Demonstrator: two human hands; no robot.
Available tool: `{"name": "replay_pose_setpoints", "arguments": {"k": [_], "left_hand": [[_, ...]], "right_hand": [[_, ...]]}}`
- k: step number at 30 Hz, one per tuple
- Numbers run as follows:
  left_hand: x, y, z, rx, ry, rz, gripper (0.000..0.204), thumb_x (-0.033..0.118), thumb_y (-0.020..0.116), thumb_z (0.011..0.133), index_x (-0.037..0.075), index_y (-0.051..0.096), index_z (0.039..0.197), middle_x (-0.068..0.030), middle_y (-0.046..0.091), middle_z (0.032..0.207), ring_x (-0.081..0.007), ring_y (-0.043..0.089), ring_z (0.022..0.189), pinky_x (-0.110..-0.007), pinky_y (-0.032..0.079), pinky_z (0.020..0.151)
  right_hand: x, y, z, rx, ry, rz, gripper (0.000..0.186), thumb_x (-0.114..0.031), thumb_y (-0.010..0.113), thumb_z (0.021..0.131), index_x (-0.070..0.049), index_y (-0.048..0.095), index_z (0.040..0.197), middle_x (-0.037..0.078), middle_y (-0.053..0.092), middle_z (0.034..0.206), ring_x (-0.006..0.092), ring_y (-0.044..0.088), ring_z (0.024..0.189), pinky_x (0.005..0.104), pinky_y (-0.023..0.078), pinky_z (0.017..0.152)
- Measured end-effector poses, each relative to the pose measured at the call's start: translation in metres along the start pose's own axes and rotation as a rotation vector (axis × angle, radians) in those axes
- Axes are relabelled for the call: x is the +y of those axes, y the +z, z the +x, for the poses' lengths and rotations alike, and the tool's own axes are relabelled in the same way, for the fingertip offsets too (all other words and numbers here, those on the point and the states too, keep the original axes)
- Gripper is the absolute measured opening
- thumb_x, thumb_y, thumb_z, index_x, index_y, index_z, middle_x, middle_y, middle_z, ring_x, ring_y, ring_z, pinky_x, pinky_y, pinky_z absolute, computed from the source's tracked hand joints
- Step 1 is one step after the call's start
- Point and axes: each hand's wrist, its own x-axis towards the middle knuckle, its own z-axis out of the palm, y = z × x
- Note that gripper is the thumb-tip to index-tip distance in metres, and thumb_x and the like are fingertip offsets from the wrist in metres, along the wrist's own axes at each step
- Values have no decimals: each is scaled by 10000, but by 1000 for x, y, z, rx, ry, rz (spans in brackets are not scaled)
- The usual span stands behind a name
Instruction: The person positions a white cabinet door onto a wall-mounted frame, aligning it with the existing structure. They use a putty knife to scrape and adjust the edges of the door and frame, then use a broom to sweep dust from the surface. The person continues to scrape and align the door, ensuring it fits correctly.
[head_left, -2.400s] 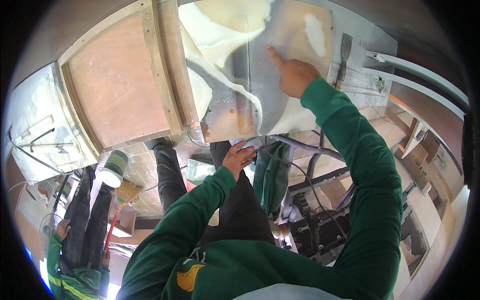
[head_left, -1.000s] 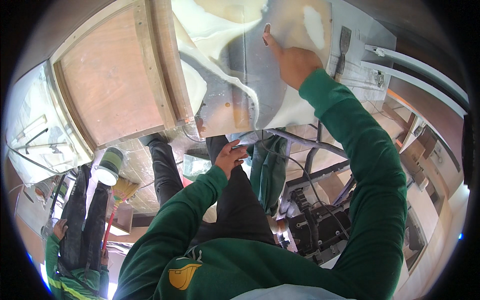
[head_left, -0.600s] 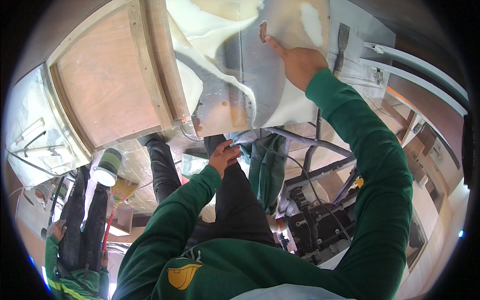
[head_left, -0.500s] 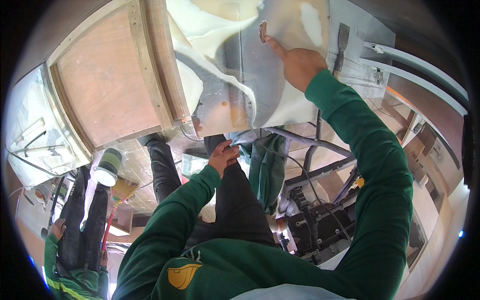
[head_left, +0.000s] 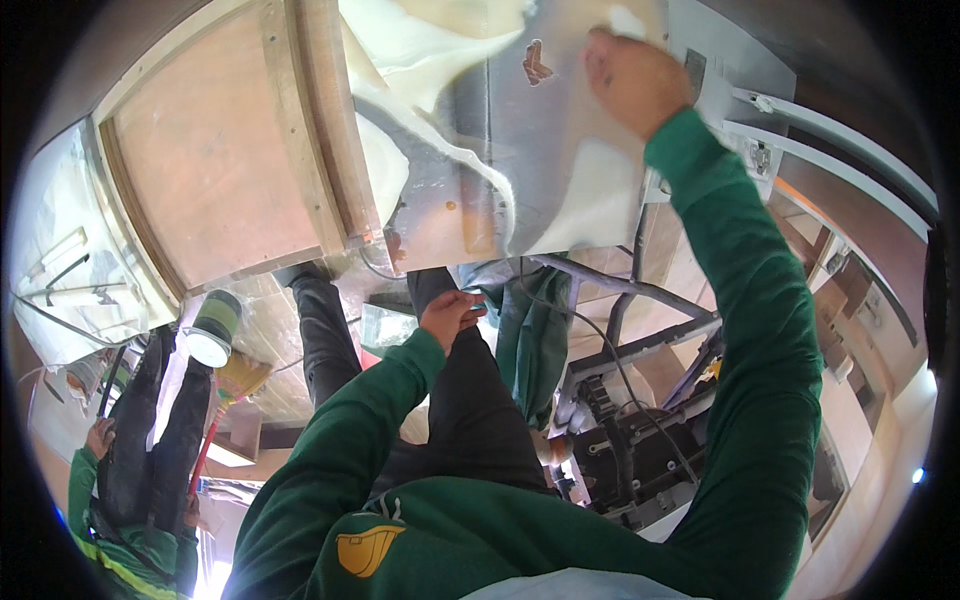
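At ten o'clock, one wood-framed panel (head_left: 215,150); near your view's centre, your left hand (head_left: 452,318), fingers curled narrow, contents impossible to tell. At twelve o'clock, one glossy marbled sheet (head_left: 530,135), grey and cream, bearing one red-brown patch (head_left: 537,64). At one o'clock, your right hand (head_left: 637,82), over the sheet's right part, fingers folded in, blurred, grip impossible to tell; just right, one scraper (head_left: 694,66), partly hidden.
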Motion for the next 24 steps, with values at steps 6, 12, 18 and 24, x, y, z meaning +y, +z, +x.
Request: {"name": "replay_pose_setpoints", "arguments": {"k": [6, 12, 18, 24], "left_hand": [[19, 50, 6, -68, -71, -100, 277, 279, 581, 993, 73, 546, 1175, -127, 627, 1255, -250, 621, 1141, -381, 480, 962], [34, 76, 20, -85, 34, -342, 359, 251, 598, 979, 88, 483, 1278, -77, 555, 1354, -236, 562, 1224, -388, 448, 1002], [36, 91, 35, -88, 19, -566, 396, 232, 620, 964, 127, 468, 1315, -33, 535, 1328, -238, 522, 1271, -444, 409, 1035], [38, 108, 36, -108, 9, -644, 401, 280, 667, 936, 154, 478, 1266, -19, 530, 1313, -224, 511, 1253, -451, 419, 1025]], "right_hand": [[60, 18, 71, 185, -218, 27, 297, -204, 595, 890, -51, 667, 1134, 233, 644, 1074, 401, 589, 1028, 445, 468, 936], [73, 22, 96, 81, -277, 137, 377, -352, 574, 945, -21, 671, 1096, 220, 668, 1076, 392, 618, 1007, 437, 485, 904], [65, 18, 112, -103, 11, 227, 497, -485, 561, 951, -18, 693, 1056, 208, 696, 1043, 331, 654, 991, 411, 492, 890], [75, 34, 129, -213, 125, 433, 583, -568, 567, 930, -17, 720, 1045, 175, 724, 990, 255, 658, 933, 395, 493, 870]]}}
